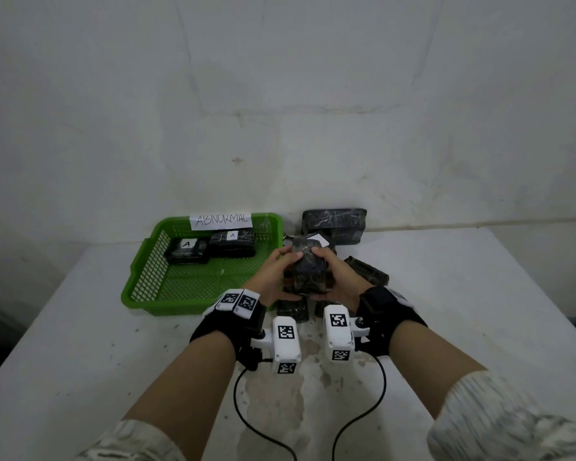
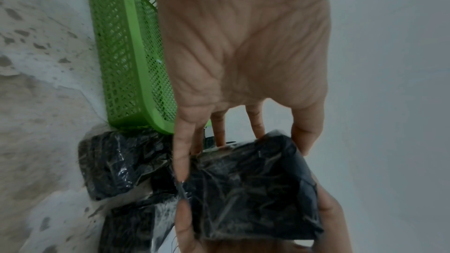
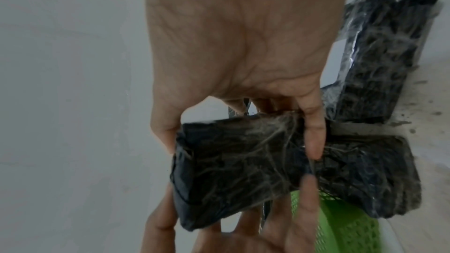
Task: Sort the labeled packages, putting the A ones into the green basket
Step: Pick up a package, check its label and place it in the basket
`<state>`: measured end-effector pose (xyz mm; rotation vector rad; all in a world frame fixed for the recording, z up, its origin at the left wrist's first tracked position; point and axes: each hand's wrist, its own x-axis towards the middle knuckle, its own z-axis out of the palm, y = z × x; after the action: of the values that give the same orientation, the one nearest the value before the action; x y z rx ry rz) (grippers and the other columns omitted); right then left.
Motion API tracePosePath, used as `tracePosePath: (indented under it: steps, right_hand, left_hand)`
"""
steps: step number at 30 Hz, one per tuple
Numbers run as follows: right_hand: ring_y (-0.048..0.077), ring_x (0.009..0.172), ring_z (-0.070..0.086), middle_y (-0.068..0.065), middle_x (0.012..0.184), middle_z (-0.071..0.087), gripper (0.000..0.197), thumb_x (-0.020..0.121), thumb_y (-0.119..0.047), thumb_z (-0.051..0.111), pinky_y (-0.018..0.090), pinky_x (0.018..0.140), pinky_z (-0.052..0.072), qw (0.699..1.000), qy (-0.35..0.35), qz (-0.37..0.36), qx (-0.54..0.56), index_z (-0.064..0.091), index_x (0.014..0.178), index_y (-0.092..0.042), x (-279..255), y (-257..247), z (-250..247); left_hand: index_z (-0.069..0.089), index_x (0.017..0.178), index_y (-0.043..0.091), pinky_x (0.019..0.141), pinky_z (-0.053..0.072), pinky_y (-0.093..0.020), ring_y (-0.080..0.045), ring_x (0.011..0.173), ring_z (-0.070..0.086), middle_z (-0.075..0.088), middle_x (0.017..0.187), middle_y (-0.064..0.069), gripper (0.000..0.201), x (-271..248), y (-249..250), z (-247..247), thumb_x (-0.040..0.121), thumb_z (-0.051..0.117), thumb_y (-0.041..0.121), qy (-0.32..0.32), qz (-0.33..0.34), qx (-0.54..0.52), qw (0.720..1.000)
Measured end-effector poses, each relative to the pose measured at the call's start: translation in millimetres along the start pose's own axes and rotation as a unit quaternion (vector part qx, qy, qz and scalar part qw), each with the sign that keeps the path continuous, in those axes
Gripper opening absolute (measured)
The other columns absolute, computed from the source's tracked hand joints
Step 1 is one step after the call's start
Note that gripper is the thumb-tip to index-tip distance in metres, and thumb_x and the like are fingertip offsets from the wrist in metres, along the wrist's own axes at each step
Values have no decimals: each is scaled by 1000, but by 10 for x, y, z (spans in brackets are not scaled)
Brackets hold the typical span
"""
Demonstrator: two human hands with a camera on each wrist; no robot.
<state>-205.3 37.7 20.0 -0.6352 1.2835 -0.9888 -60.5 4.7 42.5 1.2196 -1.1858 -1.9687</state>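
Observation:
Both hands hold one black plastic-wrapped package (image 1: 308, 272) upright, lifted above a pile of similar packages. My left hand (image 1: 280, 271) grips its left side and my right hand (image 1: 336, 274) its right side, thumbs underneath. The left wrist view shows my left hand (image 2: 243, 88) curled round the package (image 2: 255, 189). In the right wrist view my right hand (image 3: 243, 84) holds the same package (image 3: 231, 170). A white label shows at its far top edge, unreadable. The green basket (image 1: 137, 277) stands just left, holding two packages marked A (image 1: 187, 251) (image 1: 233, 242).
A paper sign reading ABNORMAL (image 1: 221, 221) hangs on the basket's back rim. A larger package (image 1: 333, 224) leans on the wall, one (image 1: 368, 271) lies to the right and one (image 1: 293, 309) below the hands. The white table (image 1: 463, 311) meets the wall behind.

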Motion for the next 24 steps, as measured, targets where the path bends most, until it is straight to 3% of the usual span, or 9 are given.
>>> tracePosePath:
  steps: [4,7,11,13,17,18,20,22,24]
  right_hand:
    - [26,114,58,10,128,61,70,73,-61,60,36,74,49,999,-37,-8,-20,52,130,-22,-13,-6,42]
    - [23,108,58,12,129,59,75,66,-53,64,34,72,49,998,-46,-26,-28,50,131,-17,-24,-9,95]
    - [25,105,56,11,118,61,84,54,-51,71,34,69,47,998,-30,-48,1,52,128,-18,16,-31,151]
    - [28,110,57,9,121,61,76,57,-51,75,36,70,48,997,-31,-65,-4,53,125,-24,18,-37,174]
    - [21,114,60,1,123,65,57,76,-62,65,42,93,48,995,-22,-94,5,57,122,-30,29,-9,237]
    - [20,111,61,1,120,66,41,85,-56,59,40,90,49,994,2,-106,21,60,116,-29,34,-10,264]
    - [20,99,61,6,117,62,8,97,-26,52,36,76,52,988,58,-139,41,60,100,-26,30,-27,310]
    - [24,94,61,12,115,58,19,93,-4,56,38,71,55,984,68,-158,43,58,100,-22,53,-26,323]
    - [26,97,61,11,114,57,38,87,7,60,35,73,54,983,62,-162,51,54,114,-20,59,-44,387]
  left_hand:
    - [48,112,23,81,49,-43,-26,92,55,53,105,-3,21,-12,26,-7,92,53,17,21,25,-50,998]
    - [49,115,20,72,50,-38,-24,92,55,54,104,-4,23,-53,56,-12,93,52,15,21,38,-61,997]
    - [48,121,22,82,48,-39,-23,97,53,54,107,-3,28,-106,56,-21,94,49,15,1,45,-78,996]
    - [45,129,24,83,47,-38,-24,96,52,52,109,-3,36,-127,44,-48,95,47,12,1,48,-87,995]
    - [46,128,25,87,48,-46,-25,97,56,55,108,-4,38,-161,63,-190,95,46,8,31,73,-54,995]
    - [46,128,25,86,48,-47,-24,95,57,56,106,-4,38,-171,69,-240,95,46,6,43,78,-26,996]
    - [45,127,22,78,50,-46,-21,88,59,59,107,-7,35,-191,64,-335,95,45,6,54,64,1,997]
    - [41,128,19,69,53,-45,-24,83,59,54,122,-14,31,-198,28,-432,97,44,11,63,22,-13,998]
    - [35,132,12,50,56,-37,-26,76,58,47,133,-20,34,-214,3,-519,99,42,20,78,-19,-48,996]
